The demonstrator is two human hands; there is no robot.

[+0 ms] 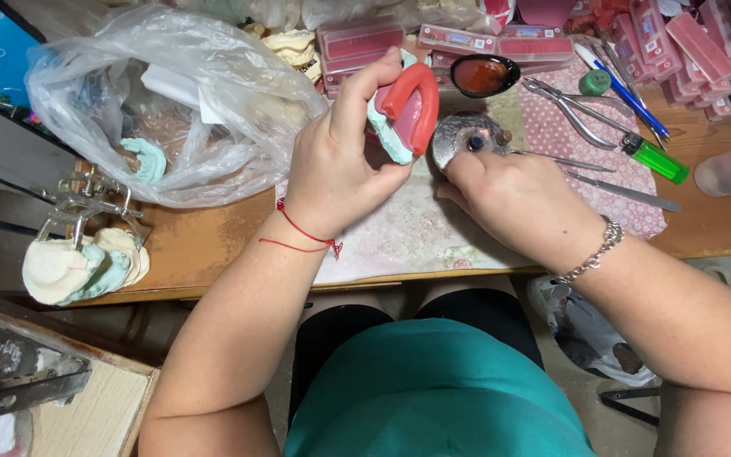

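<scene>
My left hand (340, 161) holds up a pale green dental cast with a red wax rim (408, 110) on it, tilted toward me above the patterned cloth (399, 237). My right hand (518, 199) rests on the cloth just right of the cast. Its fingers close on a thin metal instrument (564, 161) and touch a small round metal burner (467, 135). A red thread circles my left wrist and a chain bracelet my right.
A clear plastic bag (171, 101) with casts lies at left. A metal articulator with plaster casts (86, 245) sits at the table's left edge. Pliers (573, 106), a green lighter (655, 157), a spatula (628, 193), a dark bowl (484, 74) and several pink wax boxes (501, 42) lie behind.
</scene>
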